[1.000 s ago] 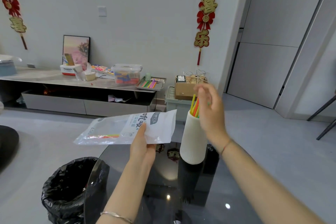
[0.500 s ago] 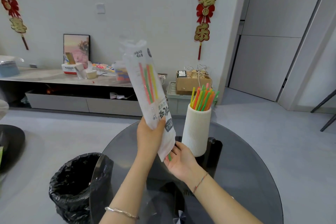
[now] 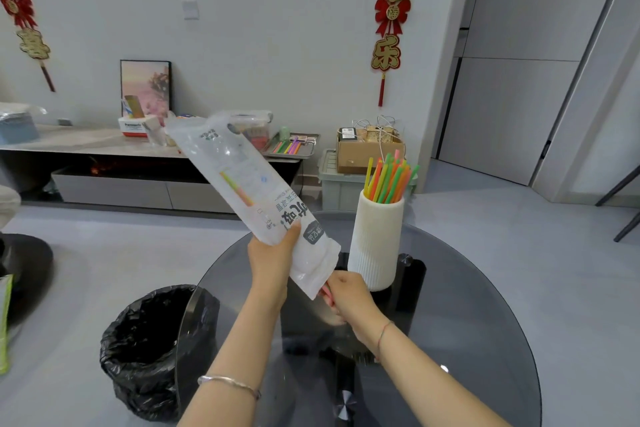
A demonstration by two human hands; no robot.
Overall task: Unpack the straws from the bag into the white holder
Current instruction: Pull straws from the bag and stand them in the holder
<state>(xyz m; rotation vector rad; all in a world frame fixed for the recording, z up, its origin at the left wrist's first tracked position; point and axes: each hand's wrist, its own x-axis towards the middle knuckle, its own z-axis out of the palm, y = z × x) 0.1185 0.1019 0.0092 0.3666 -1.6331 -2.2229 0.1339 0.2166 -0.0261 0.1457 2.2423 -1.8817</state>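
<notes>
**Bag held mouth-down, one straw pinched at the opening**

- The bag is held up over the near edge of the glass table. It is tilted, with the sealed end up and to the left and the open end down and to the right.
- The bag is gripped by the left hand around its lower third. The thumb is laid across the printed front and the fingers are wrapped behind.
- The right hand is placed just below the bag's mouth with its fingers curled. A pink straw is pinched where it sticks out of the opening. Only a short piece of it is seen, and the rest is covered by the hand and the bag.
- A few remaining straws are seen through the clear film, halfway up the bag and lying along its length. An exact count cannot be made.
- The white holder is stood upright on the table, just to the right of the bag's mouth and beside the right hand. Contact with either cannot be confirmed.
- The holder is loaded with a straw bundle in yellow, orange, green and pink, fanned out above the rim.
- A silver bracelet is worn on the left wrist and a red cord on the right.
- A black-lined bin is set on the floor at the table's left edge.
- Further back, a cardboard box is stacked on a pale crate. A metal tray holding coloured sticks is left on the sideboard.
</notes>
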